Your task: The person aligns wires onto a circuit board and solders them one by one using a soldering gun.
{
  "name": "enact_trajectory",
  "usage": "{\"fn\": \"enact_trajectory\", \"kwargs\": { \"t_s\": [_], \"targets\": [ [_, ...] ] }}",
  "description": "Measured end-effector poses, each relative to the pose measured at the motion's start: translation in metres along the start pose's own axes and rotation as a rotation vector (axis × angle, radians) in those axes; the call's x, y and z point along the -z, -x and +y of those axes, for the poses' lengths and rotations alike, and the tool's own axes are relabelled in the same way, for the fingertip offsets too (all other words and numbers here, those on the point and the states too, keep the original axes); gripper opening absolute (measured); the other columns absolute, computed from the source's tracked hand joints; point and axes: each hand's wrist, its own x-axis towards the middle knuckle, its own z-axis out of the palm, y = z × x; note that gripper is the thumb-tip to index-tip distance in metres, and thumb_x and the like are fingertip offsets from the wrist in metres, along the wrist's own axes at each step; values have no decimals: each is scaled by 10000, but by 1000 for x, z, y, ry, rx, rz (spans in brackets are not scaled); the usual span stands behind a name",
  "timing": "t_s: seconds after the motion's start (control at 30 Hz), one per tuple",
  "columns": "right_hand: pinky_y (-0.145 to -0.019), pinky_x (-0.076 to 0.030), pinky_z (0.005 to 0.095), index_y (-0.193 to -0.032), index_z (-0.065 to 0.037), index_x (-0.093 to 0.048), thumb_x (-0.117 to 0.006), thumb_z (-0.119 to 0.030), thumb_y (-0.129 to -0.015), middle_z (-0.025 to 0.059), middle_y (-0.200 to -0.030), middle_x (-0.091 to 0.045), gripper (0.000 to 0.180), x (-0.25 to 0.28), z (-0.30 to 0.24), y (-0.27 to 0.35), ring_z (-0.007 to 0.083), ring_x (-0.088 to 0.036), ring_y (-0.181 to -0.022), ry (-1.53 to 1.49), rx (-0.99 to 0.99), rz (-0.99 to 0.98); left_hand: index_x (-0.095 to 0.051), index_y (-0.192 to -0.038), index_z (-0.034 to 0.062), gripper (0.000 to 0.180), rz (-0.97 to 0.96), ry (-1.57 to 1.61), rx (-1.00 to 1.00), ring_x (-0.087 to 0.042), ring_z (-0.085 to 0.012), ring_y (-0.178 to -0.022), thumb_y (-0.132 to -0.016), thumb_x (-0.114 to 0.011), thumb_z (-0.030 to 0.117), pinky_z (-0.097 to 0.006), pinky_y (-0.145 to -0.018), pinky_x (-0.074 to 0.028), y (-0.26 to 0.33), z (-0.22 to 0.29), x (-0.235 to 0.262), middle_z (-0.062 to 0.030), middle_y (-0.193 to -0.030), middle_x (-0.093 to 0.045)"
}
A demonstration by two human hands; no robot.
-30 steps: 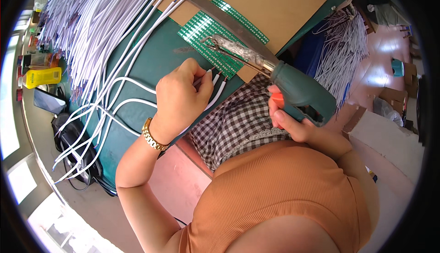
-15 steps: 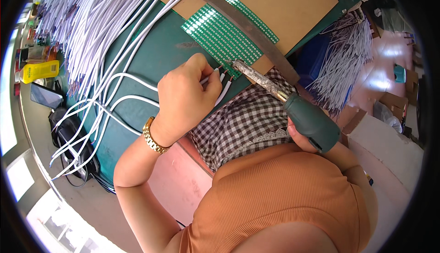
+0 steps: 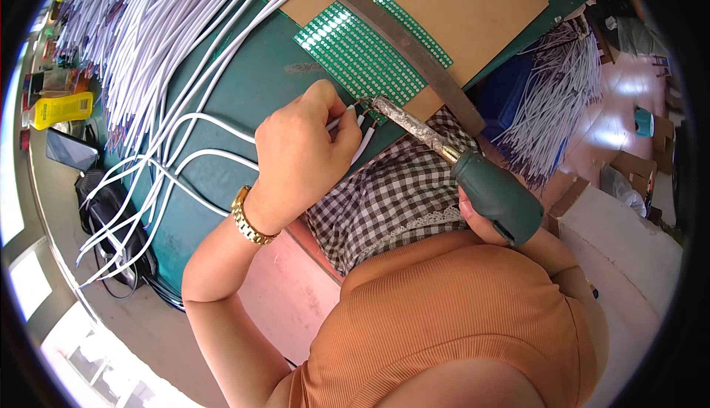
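Observation:
My left hand (image 3: 303, 153) is closed in a pinch on a white cable (image 3: 347, 118) at the near corner of a green circuit board panel (image 3: 355, 60). Other white cable ends (image 3: 364, 145) stand beside my fingertips along the same board edge. My right hand (image 3: 484, 219), partly hidden, grips the dark green handle of a soldering iron (image 3: 495, 193). The iron's worn metal barrel reaches up and left, and its tip is at the bare wire by the board corner. A dark metal bar (image 3: 399, 34) lies across the panel.
Brown cardboard (image 3: 481, 16) lies under the panel on a green mat (image 3: 244, 90). A thick bundle of white cables (image 3: 170, 31) covers the far left. A yellow bottle (image 3: 63, 110), a phone (image 3: 72, 149) and a black bag (image 3: 122, 223) are at left. More cables (image 3: 551, 105) hang at right.
The iron and my right hand have shifted slightly left and up, the tip nearer my left fingers. My left hand stays in nearly the same place.

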Motion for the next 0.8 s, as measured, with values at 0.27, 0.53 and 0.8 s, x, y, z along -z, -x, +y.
{"fn": "enact_trajectory", "kwargs": {
  "t_s": [0.27, 0.53, 0.8],
  "targets": [
    [-620, -483, 233, -875, -51, -527, -553, -56, -848, 7, -759, -555, 38, 6, -10, -2, 78, -565, -671, 9, -32, -131, -538, -728, 35, 130, -16, -6, 31, -579, -233, -519, -750, -651, 95, -339, -495, -446, -1, -1, 0, -102, -594, -588],
    [-653, -505, 250, -885, -38, -511, -548, -57, -853, 27, -783, -541, 52, -10, -5, 7, 84, -564, -703, -251, -212, -23, -543, -722, 54, 127, -8, 9, 13, -599, -283, -544, -737, -653, 117, -379, -499, -460, -1, -1, 0, -101, -589, -586],
    [-664, -513, 303, -1011, -25, -421, -518, -39, -873, 72, -757, -518, 169, 20, -7, -1, 159, -571, -703, -474, -76, -131, -542, -730, 53, 130, -23, -12, 6, -600, -286, -545, -739, -653, 120, -383, -502, -462, -1, -2, -2, -105, -595, -591]
  ]
}}
